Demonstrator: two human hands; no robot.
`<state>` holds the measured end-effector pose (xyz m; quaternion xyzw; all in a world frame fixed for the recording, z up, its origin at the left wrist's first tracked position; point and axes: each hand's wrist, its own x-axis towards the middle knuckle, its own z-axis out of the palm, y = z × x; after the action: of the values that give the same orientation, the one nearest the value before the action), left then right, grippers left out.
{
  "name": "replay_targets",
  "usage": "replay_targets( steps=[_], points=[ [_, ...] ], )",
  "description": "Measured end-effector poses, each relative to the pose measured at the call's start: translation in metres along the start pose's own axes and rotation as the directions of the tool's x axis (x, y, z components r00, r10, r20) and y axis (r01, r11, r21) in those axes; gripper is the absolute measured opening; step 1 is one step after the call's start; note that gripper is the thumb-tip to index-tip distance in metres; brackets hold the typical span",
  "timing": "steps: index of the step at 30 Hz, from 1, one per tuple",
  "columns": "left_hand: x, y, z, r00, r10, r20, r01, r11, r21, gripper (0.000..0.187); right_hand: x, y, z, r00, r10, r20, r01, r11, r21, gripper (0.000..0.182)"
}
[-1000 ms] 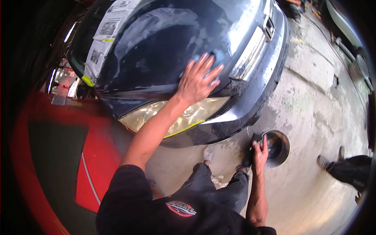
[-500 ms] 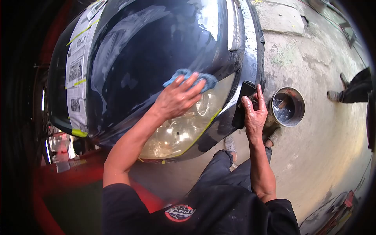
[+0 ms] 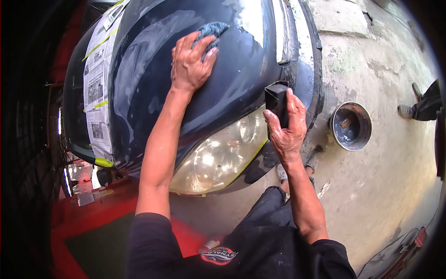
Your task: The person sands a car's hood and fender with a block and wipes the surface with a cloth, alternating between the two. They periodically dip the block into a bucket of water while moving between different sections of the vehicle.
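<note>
A dark car hood (image 3: pixel 209 88) with hazy whitish patches fills the upper middle of the view. My left hand (image 3: pixel 191 63) is on it, fingers closed around a crumpled blue cloth (image 3: pixel 213 32). My right hand (image 3: pixel 289 128) grips a black sanding block (image 3: pixel 277 102) between thumb and fingers, over the front corner of the car. Just below the hood edge lies the yellowed headlight (image 3: pixel 213 160), with yellow-green tape along its lower border.
A metal bucket (image 3: pixel 350 126) holding dark water and a brownish piece stands on the concrete floor (image 3: pixel 367 181) at right. Newspaper (image 3: pixel 96 88) is taped across the windshield side. Another person's dark-clad leg (image 3: pixel 425 104) shows at far right. Something red (image 3: pixel 93 214) lies at lower left.
My left hand has carried the cloth up and left, from above the headlight to farther up the hood. My right hand has raised the sanding block slightly up and left.
</note>
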<state>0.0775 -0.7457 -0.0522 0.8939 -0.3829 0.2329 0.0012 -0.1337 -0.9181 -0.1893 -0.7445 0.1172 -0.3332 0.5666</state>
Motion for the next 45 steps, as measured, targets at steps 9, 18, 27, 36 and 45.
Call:
replay_targets(
  steps=[9, 18, 27, 36, 45],
  points=[
    [0.017, 0.007, 0.007, 0.994, -0.107, 0.023, 0.105, 0.992, 0.065, 0.048, 0.025, 0.015, 0.011, 0.978, -0.128, 0.165, 0.149, 0.981, -0.127, 0.075],
    [0.021, 0.008, 0.006, 0.992, -0.111, 0.062, 0.106, 0.991, 0.084, 0.047, 0.090, 0.017, 0.017, 0.978, -0.097, 0.185, 0.130, 0.976, -0.173, 0.071],
    [0.020, 0.009, 0.006, 0.991, -0.115, 0.068, 0.111, 0.992, 0.066, 0.041, 0.196, 0.044, 0.042, 0.977, -0.081, 0.197, 0.122, 0.970, -0.209, 0.060],
    [0.020, 0.009, 0.006, 0.989, -0.131, 0.073, 0.125, 0.988, 0.090, 0.033, 0.112, 0.024, 0.014, 0.936, -0.200, 0.290, 0.257, 0.951, -0.174, 0.071],
    [0.019, 0.006, 0.007, 0.997, -0.079, 0.021, 0.077, 0.995, 0.065, 0.025, 0.200, 0.044, 0.053, 0.976, -0.079, 0.203, 0.125, 0.966, -0.225, 0.066]
  ],
)
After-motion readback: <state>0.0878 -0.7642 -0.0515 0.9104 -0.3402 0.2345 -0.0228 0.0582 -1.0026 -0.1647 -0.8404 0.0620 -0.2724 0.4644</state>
